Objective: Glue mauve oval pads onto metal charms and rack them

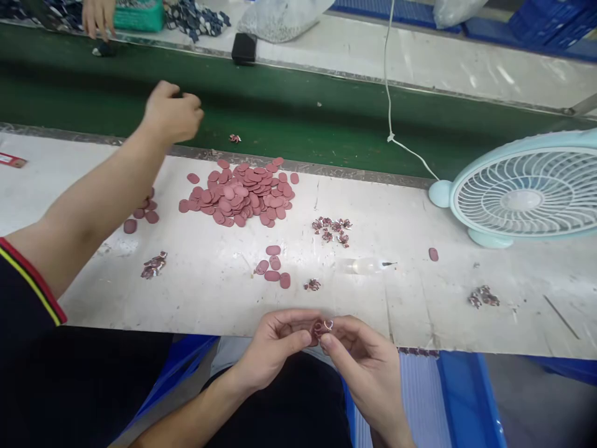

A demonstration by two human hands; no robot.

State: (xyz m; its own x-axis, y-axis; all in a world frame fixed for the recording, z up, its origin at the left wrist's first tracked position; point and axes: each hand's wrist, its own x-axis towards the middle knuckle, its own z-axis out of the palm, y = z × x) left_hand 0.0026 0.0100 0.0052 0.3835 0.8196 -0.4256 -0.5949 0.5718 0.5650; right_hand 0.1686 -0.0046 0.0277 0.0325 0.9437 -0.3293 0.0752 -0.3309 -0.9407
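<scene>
My left hand and my right hand meet just past the near edge of the table. Between their fingertips is a small dark red piece with a silvery ring, pinched from both sides; its exact kind is too small to tell. Ahead of it lies a little metallic red piece. Several flat reddish oval pieces are left of that. Farther back, more metallic red pieces form a loose group. A clear dropper bottle with a dark tip rests on its side to their right.
A large heap of reddish ovals covers the table's middle. At left, a co-worker's arm reaches over the green conveyor belt, where one small piece lies. A pale blue fan stands right. Below is a blue tray.
</scene>
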